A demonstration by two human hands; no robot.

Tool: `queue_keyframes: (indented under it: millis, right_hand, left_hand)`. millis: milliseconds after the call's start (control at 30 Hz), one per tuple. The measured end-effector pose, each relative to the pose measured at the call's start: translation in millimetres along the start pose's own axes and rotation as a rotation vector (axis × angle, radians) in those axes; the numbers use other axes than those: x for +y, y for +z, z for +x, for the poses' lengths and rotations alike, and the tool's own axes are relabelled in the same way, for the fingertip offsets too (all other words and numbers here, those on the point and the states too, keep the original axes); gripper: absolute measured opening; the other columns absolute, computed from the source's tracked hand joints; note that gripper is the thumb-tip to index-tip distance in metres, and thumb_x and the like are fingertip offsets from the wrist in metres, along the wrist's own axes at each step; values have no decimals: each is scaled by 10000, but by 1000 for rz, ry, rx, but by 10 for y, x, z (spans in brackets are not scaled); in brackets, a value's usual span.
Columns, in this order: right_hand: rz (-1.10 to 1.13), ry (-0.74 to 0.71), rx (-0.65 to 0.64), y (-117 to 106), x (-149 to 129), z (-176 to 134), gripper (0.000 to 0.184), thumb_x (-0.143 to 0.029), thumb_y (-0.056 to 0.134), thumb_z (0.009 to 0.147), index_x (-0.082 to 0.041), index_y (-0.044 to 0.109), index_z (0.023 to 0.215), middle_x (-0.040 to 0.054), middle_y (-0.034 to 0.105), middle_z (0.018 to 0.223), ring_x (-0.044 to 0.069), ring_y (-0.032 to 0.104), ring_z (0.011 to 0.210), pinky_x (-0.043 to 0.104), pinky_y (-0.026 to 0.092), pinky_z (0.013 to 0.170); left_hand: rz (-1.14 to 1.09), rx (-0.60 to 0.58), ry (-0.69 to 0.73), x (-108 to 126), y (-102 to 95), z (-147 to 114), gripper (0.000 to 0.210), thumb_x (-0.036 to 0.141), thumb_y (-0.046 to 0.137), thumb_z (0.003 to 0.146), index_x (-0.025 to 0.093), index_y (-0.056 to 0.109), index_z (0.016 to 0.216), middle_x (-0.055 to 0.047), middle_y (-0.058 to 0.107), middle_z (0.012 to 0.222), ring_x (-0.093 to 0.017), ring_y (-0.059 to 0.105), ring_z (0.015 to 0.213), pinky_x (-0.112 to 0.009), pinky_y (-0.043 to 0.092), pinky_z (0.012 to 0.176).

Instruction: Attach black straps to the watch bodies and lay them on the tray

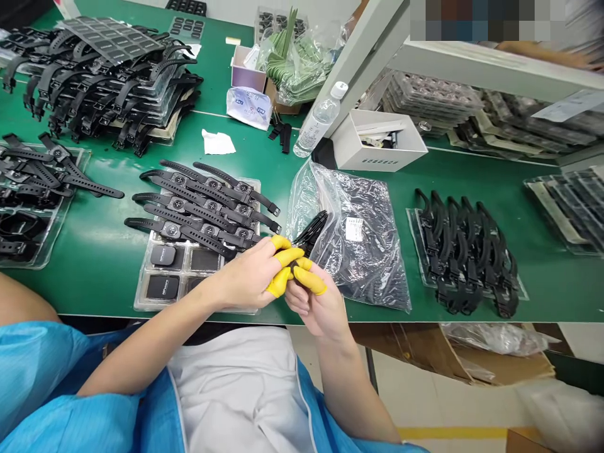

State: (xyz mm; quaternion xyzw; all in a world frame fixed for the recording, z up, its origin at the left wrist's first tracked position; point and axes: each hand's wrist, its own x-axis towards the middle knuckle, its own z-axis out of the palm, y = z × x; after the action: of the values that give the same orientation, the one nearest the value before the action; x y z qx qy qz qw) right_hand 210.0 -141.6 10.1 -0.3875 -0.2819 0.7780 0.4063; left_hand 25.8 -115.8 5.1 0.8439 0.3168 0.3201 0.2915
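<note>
A bundle of black straps (311, 231) is held between both hands at the near edge of the green table (104, 251), in front of the torso. The left hand (252, 277) is closed around the lower ends of the straps, its fingertips sheathed in yellow finger cots (283, 258); the right hand (314, 302) is closed from below, with one cotted finger laid across the same ends. The free ends of the straps fan upward over the clear plastic bag (358, 239), which lies flat just to the right with a white label visible on it. To the left, a transparent tray (163, 286) carries watch bodies with straps (207, 207) laid diagonally across its upper rows, while two square modules (163, 270) lie bare in the lower pockets. A further tray of curved black straps (465, 251) lies well apart on the right, and a water bottle (318, 119) stands behind the bag. For a clean result, it is judged that the straps should be gripped only through the cots, held near their ends, and separated one at a time so that none slips from the bundle or is marked.
</note>
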Motion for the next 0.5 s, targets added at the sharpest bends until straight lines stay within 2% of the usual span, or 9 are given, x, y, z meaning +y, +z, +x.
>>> queue_keyframes:
  millis: [100,167,300,400,500]
  right_hand:
    - [-6,45,12,-18,20,-4,352,-431,795,878,-228,516,812,-124,380,496,45,160,414,163,144,381]
    - [-7,38,-1,-33,52,-7,344,-447,789,880,-227,529,835,-128,380,495,47,161,413,166,142,382]
    - [-76,-87,-14,-75,117,-7,344,-514,734,922,-238,538,863,-118,398,495,71,236,409,195,214,396]
    - [-339,-288,9,-129,67,-25,345,-550,718,942,-239,574,906,-77,495,573,104,386,472,241,341,472]
    - [-767,-398,-58,-211,-91,-76,265,-483,700,974,-225,640,955,-25,593,713,133,488,591,277,404,567]
  left_hand:
    - [150,-56,1,-11,-7,-8,433,184,513,966,94,603,1380,-194,641,1214,-317,619,1190,-487,585,1042]
    - [150,-60,22,-26,-12,-14,424,192,483,993,105,585,1395,-187,648,1219,-308,631,1192,-472,596,1028]
    - [74,-46,55,-24,-23,-17,507,216,478,1031,156,451,1534,-183,626,1357,-281,628,1298,-427,582,1087]
    - [143,-78,26,49,-87,-45,592,181,494,1001,178,384,1583,-181,625,1400,-283,660,1282,-402,605,1038]
    - [296,-66,-81,156,-284,-135,631,117,447,965,182,382,1590,-144,700,1284,-262,728,1103,-363,625,899]
